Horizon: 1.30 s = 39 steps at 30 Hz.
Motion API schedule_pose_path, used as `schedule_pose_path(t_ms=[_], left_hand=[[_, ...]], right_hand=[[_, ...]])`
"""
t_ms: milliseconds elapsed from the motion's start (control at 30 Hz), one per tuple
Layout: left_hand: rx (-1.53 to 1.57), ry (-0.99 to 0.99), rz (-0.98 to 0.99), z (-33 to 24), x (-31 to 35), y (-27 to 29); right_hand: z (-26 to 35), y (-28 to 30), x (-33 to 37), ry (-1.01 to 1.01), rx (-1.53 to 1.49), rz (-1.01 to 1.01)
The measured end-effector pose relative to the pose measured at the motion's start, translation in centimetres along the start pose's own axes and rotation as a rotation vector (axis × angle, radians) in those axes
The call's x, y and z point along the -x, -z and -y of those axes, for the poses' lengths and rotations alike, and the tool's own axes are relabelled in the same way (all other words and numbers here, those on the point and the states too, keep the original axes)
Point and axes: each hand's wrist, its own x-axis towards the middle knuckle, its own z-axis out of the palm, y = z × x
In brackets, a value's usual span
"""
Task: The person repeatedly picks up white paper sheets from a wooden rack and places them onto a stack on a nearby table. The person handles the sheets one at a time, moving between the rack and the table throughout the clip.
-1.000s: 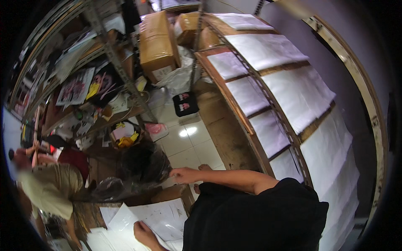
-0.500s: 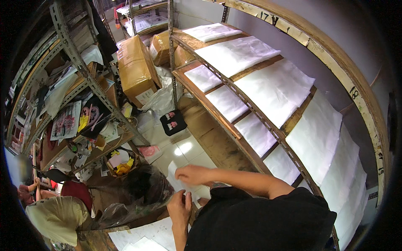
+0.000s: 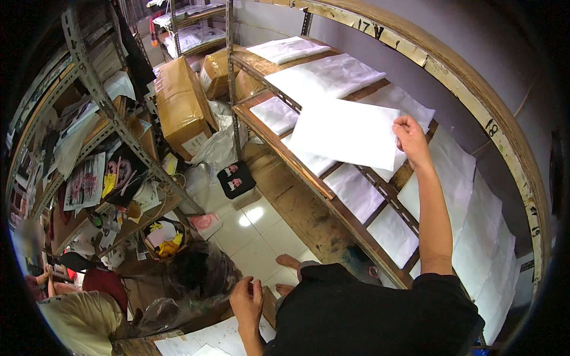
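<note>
Swung across, bringing the work to the shelf (image 3: 365,90), the right hand (image 3: 411,142) grips a white sheet (image 3: 344,133) over it; the left hand (image 3: 246,299), leftward, looks empty.

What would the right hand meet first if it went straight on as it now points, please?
Probably a white sheet lying on the shelf beyond it, though depth is unclear.

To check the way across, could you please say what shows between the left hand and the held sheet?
In the head view, from the left hand to the held sheet: tiled floor, a brown stained panel, then the lower shelf, with other sheets on it.
</note>
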Motion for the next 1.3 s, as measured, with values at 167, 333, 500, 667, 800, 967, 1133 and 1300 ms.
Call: schedule_pose_path(t_ms=[167, 333, 500, 667, 800, 967, 1133, 1300], left_hand=[[-0.005, -0.02, 0.066, -0.2, -0.5, -0.6], [-0.031, -0.097, 0.053, 0.4, -0.8, -1.0], [-0.028, -0.022, 0.102, -0.2, -0.7, -0.6], [-0.013, -0.108, 0.066, 1.0, -0.5, -1.1], [-0.022, -0.036, 0.106, 0.3, -0.5, -0.6], [-0.028, -0.013, 0.113, 0.5, -0.3, -0.6], [-0.03, -0.105, 0.06, 1.1, -0.3, -0.8], [-0.035, -0.13, 0.06, 2.0, -0.3, -1.3]], right_hand=[[-4.4, 2.5, 0.3, -0.092, 0.218, -0.111], [-5.4, 2.5, 1.0, -0.11, 0.363, -0.113], [-4.8, 2.6, 1.3, -0.153, 0.437, -0.14], [-5.1, 3.0, 1.3, -0.139, 0.502, -0.127], [-5.7, 3.3, 0.9, -0.138, 0.554, -0.138], [-6.6, 3.7, 0.8, -0.091, 0.62, -0.134], [-6.5, 3.9, 1.0, 0.035, 0.924, -0.157], [-2.9, 2.5, 1.4, 0.027, 0.878, -0.05]])
